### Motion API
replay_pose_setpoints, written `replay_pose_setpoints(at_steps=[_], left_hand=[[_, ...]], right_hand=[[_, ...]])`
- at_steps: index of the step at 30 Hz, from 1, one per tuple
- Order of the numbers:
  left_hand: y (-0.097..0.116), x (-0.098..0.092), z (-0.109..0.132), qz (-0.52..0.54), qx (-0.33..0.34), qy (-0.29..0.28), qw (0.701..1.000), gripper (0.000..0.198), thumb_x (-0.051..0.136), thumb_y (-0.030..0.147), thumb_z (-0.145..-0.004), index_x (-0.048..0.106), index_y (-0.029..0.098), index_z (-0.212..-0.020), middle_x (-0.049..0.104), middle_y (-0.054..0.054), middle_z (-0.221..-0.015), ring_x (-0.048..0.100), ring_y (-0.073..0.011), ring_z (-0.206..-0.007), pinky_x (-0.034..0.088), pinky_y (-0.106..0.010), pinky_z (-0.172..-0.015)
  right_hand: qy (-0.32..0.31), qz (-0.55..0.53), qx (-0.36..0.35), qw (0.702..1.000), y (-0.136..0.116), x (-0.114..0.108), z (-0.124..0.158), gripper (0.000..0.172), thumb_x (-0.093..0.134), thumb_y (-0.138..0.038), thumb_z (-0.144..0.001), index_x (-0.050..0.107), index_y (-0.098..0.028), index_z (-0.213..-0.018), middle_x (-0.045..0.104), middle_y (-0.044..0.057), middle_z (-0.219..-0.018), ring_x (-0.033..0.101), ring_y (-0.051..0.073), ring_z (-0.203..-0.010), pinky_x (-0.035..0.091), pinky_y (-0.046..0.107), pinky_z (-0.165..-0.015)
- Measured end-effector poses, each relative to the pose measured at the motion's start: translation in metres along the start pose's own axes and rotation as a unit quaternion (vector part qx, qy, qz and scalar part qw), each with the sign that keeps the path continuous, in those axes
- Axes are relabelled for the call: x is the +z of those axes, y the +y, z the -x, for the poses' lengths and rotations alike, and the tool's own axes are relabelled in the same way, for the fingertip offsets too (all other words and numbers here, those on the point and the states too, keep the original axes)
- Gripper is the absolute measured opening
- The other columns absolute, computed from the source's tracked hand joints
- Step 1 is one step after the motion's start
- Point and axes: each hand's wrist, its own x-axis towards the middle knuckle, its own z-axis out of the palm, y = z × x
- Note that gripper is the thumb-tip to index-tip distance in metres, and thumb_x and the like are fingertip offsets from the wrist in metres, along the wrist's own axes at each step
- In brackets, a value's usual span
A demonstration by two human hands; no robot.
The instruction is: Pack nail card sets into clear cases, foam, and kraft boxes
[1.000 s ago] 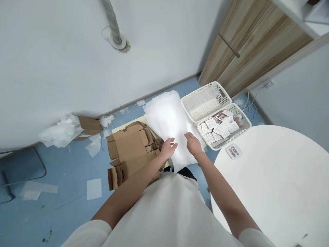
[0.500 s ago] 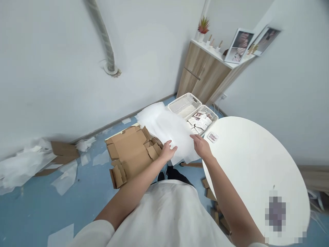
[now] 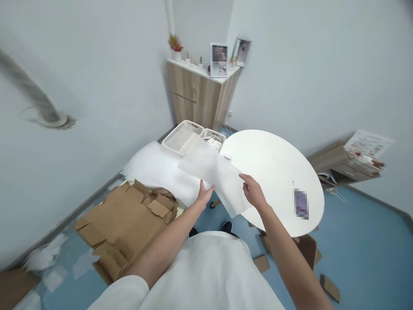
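A thin white foam sheet (image 3: pixel 213 174) hangs in the air between my two hands, lifted off the pile of white sheets (image 3: pixel 155 170) below it. My left hand (image 3: pixel 205 196) pinches its near left edge. My right hand (image 3: pixel 253 192) grips its right edge, close to the rim of the round white table (image 3: pixel 274 168). Left of my arms lies a heap of flattened brown cardboard boxes (image 3: pixel 125 224).
Two white plastic baskets (image 3: pixel 182 137) stand behind the sheet pile, one with small packets. A small card (image 3: pixel 227 158) lies on the table's far edge. A wooden cabinet (image 3: pixel 200 97) fills the corner. Cardboard scraps (image 3: pixel 303 249) and white shreds (image 3: pixel 41 258) litter the blue floor.
My view has swung right, toward the table. Both hands have lifted one white sheet off the pile and carried it to the right, over the table's edge.
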Motion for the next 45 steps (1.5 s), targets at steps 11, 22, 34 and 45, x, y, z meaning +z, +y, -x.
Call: replay_pose_setpoints(at_steps=[11,22,34,45], left_hand=[[0.046,0.127,-0.022,-0.077,0.159,-0.101,0.979,0.077,0.056,0.024,-0.075,0.012,0.024,-0.138,0.055,-0.010,-0.115,0.057,-0.0113,-0.078,0.045,-0.029,-0.077],[0.017,0.201,-0.011,-0.561,0.163,-0.226,0.779,0.069,0.044,0.045,-0.078,0.014,0.027,-0.138,0.006,-0.007,-0.147,0.005,-0.0297,-0.134,0.017,-0.050,-0.102],[-0.003,0.235,-0.016,-0.668,0.206,-0.221,0.680,0.068,0.049,0.030,-0.076,0.021,0.024,-0.137,0.009,-0.009,-0.146,-0.001,-0.0304,-0.134,0.008,-0.054,-0.102],[-0.001,0.229,-0.016,-0.638,0.229,-0.194,0.710,0.062,0.043,0.030,-0.080,0.021,0.022,-0.137,0.014,-0.008,-0.146,0.002,-0.0270,-0.134,0.004,-0.050,-0.105]], right_hand=[[0.101,-0.250,0.301,0.915,0.102,-0.044,0.087,0.051,0.041,-0.028,-0.076,0.041,-0.021,-0.127,0.064,0.007,-0.096,0.058,0.014,-0.060,0.048,0.029,-0.054],[0.128,-0.362,0.455,0.803,0.206,0.006,0.132,0.064,0.052,-0.030,-0.068,0.038,-0.017,-0.129,0.040,0.009,-0.134,0.049,0.023,-0.113,0.043,0.035,-0.091],[-0.095,0.034,0.277,0.956,0.223,0.013,0.135,0.065,0.050,-0.025,-0.075,0.026,-0.022,-0.134,0.009,0.007,-0.147,0.009,0.027,-0.134,0.019,0.048,-0.101],[-0.168,0.098,0.242,0.951,0.228,0.026,0.119,0.063,0.043,-0.034,-0.080,0.021,-0.015,-0.137,0.008,0.011,-0.146,0.003,0.025,-0.134,0.014,0.049,-0.101]])
